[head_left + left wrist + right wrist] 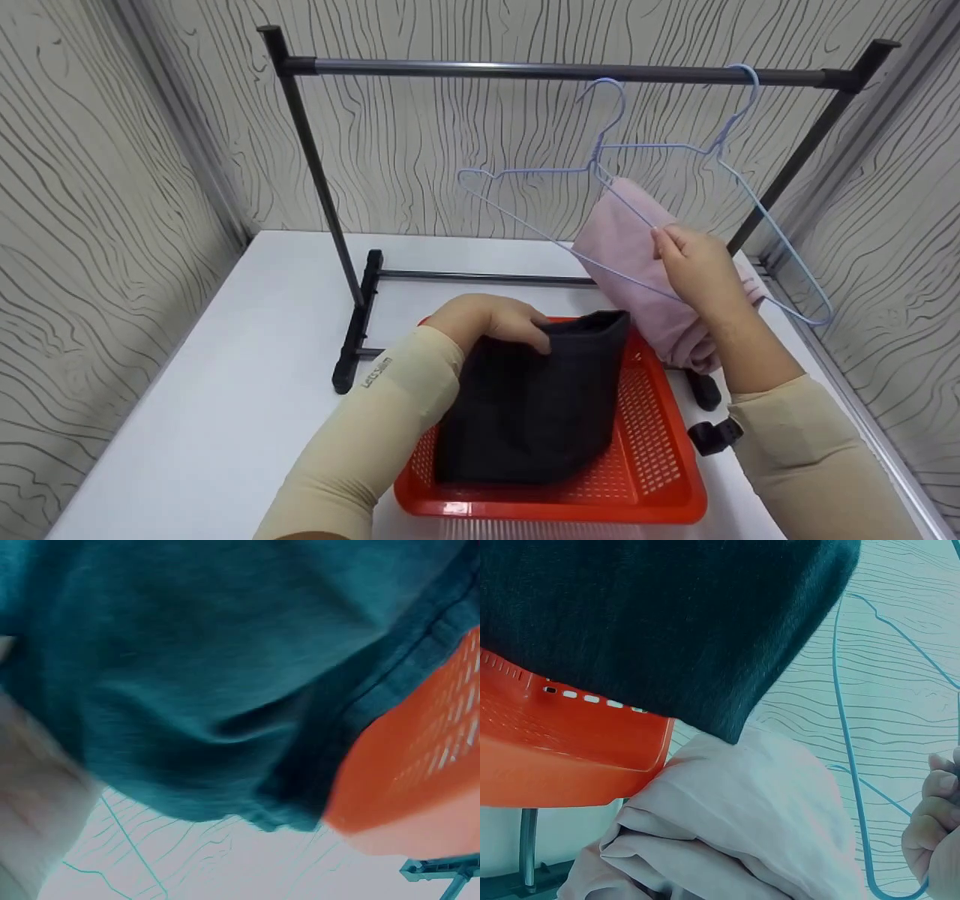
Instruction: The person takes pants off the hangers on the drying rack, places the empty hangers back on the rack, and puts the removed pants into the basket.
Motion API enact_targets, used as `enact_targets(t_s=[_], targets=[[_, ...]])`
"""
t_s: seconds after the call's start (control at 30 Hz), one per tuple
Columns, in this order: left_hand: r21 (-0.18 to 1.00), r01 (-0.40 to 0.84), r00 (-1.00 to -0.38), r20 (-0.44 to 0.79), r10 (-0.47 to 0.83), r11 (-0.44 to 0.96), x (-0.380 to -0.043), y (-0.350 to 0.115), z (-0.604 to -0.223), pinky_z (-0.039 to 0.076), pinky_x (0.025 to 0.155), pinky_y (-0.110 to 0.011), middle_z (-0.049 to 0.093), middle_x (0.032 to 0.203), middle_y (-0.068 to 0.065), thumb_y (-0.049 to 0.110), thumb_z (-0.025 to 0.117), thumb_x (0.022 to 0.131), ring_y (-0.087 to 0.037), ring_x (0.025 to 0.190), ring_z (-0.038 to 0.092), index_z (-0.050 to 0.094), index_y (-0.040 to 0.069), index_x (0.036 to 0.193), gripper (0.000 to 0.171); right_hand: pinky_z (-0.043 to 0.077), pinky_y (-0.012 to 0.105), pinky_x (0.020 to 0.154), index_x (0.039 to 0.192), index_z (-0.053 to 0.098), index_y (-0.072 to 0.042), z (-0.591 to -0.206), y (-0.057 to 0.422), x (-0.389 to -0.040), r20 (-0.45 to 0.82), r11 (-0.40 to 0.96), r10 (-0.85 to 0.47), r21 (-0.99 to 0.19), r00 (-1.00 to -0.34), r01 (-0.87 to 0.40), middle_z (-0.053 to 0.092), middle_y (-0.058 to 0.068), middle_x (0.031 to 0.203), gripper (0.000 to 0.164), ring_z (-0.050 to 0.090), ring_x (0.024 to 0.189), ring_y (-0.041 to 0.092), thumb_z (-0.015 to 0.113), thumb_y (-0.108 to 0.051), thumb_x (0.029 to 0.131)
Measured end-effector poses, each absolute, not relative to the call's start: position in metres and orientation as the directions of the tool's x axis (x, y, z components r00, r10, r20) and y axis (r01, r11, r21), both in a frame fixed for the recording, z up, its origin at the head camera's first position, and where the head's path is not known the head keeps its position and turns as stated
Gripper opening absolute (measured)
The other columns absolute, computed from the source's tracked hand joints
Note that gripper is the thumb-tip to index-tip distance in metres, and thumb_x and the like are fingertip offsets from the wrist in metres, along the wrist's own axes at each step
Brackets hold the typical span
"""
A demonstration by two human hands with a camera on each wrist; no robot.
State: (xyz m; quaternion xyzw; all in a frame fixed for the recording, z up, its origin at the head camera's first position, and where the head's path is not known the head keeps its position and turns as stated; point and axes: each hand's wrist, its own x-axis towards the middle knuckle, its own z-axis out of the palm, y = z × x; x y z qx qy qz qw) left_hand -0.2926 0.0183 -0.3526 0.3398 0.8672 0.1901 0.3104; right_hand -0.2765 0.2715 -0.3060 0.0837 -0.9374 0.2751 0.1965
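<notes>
One blue wire hanger [544,171] slants down to the right along its long axis, hook upward; the right hand [703,274] pinches its right shoulder, most of the frame lying left of the fingers. The left hand [496,321] grips the top edge of a folded black cloth [536,420], roughly upright below the fingers in a red basket [682,506]. Behind is a pink cloth [626,232], perhaps draped on another hanger [766,217]. The left sleeve [367,427] reads, slightly blurred, "LetsSlim".
</notes>
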Motion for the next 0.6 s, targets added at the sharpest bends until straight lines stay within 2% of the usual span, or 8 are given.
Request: enact_targets(t_s=[0.1, 0.17, 0.3, 0.5, 0.6], targets=[[0.479, 0.416, -0.66, -0.426, 0.619, 0.773, -0.289, 0.025, -0.352, 0.03, 0.103, -0.033, 0.048, 0.132, 0.004, 0.067, 0.058, 0.072, -0.014, 0.119, 0.043, 0.047, 0.02, 0.134, 0.079, 0.035, 0.035, 0.058, 0.076, 0.056, -0.005, -0.306, 0.272, -0.276, 0.418, 0.838, -0.045, -0.479, -0.907, -0.262, 0.048, 0.01, 0.063, 0.041, 0.046, 0.065, 0.026, 0.036, -0.034, 0.097], [0.45, 0.43, -0.669, -0.422, 0.611, 0.782, -0.287, 0.031, -0.353, 0.033, 0.101, -0.033, 0.053, 0.124, 0.004, 0.07, 0.063, 0.064, -0.013, 0.113, 0.048, 0.051, 0.018, 0.129, 0.084, 0.035, 0.035, 0.059, 0.076, 0.057, -0.005, -0.306, 0.272, -0.275, 0.415, 0.836, -0.044, -0.483, -0.909, -0.261, 0.049, 0.01, 0.065, 0.041, 0.047, 0.067, 0.027, 0.036, -0.034, 0.097], [0.419, 0.492, -0.627, -0.437, 0.645, 0.763, -0.283, 0.04, -0.357, 0.038, 0.096, -0.032, 0.058, 0.107, 0.006, 0.061, 0.073, 0.062, -0.013, 0.098, 0.052, 0.057, 0.016, 0.119, 0.074, 0.035, 0.036, 0.06, 0.077, 0.056, -0.005, -0.306, 0.272, -0.275, 0.414, 0.831, -0.046, -0.489, -0.909, -0.265, 0.049, 0.011, 0.066, 0.042, 0.048, 0.069, 0.027, 0.036, -0.034, 0.097], [0.424, 0.615, -0.521, -0.414, 0.746, 0.665, -0.279, 0.043, -0.357, 0.038, 0.094, -0.029, 0.058, 0.102, 0.005, 0.032, 0.07, 0.078, -0.012, 0.093, 0.052, 0.057, 0.017, 0.117, 0.043, 0.035, 0.036, 0.06, 0.076, 0.056, -0.005, -0.307, 0.273, -0.275, 0.421, 0.829, -0.042, -0.492, -0.906, -0.267, 0.052, 0.011, 0.069, 0.041, 0.048, 0.068, 0.027, 0.037, -0.034, 0.097], [0.401, 0.669, -0.483, -0.404, 0.777, 0.625, -0.276, 0.044, -0.356, 0.038, 0.095, -0.027, 0.058, 0.104, 0.004, 0.024, 0.066, 0.083, -0.012, 0.094, 0.052, 0.057, 0.016, 0.118, 0.038, 0.035, 0.036, 0.061, 0.076, 0.056, -0.005, -0.306, 0.274, -0.274, 0.416, 0.833, -0.034, -0.491, -0.909, -0.256, 0.052, 0.011, 0.07, 0.041, 0.048, 0.069, 0.028, 0.037, -0.034, 0.097]])
